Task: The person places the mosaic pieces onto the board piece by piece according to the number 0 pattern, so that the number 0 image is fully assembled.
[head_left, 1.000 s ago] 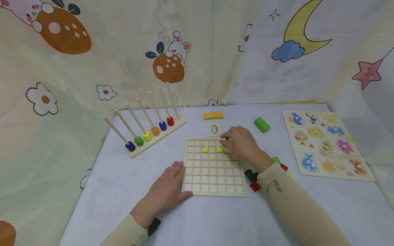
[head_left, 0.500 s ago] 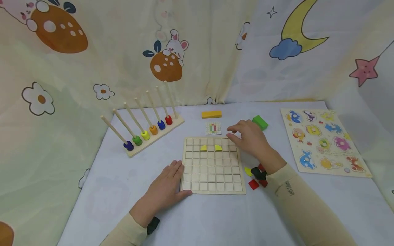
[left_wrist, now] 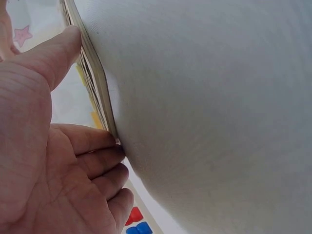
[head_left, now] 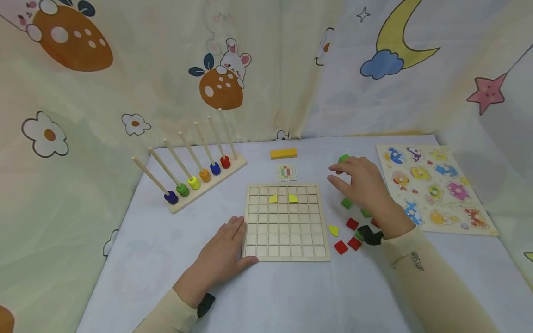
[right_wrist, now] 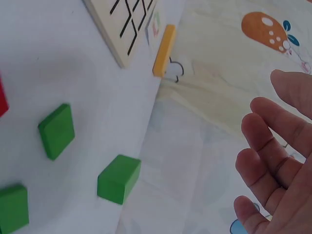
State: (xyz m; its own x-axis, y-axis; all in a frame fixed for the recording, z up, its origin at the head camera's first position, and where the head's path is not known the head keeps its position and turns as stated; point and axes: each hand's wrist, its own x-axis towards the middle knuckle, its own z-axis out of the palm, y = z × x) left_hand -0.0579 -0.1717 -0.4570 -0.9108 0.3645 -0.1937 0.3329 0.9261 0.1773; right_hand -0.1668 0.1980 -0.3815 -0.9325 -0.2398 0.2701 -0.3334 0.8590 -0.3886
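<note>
A wooden grid board (head_left: 285,228) lies on the white tabletop, with two yellow quarter-round pieces (head_left: 293,198) in separate cells of its second row. My left hand (head_left: 220,247) rests at the board's left side, fingers extended, thumb at the near corner; the left wrist view shows the fingertips and thumb against the board's edge (left_wrist: 97,80). Off to the right, my right hand (head_left: 362,182) hovers above the table with loosely bent fingers and nothing between them. Below it are green tiles (head_left: 346,202), red tiles (head_left: 340,247) and a yellow piece (head_left: 334,230), some partly hidden by the wrist.
A small pattern card (head_left: 286,172) and a yellow block (head_left: 283,153) lie behind the board. The green block (right_wrist: 118,179) is partly covered by my right hand in the head view. A peg rack with coloured beads (head_left: 208,186) stands left; an animal puzzle (head_left: 433,188) lies right.
My right hand has moved right, away from the grid board, uncovering the loose red, green and yellow pieces. The left hand stays at the board's edge. The head view has shifted slightly.
</note>
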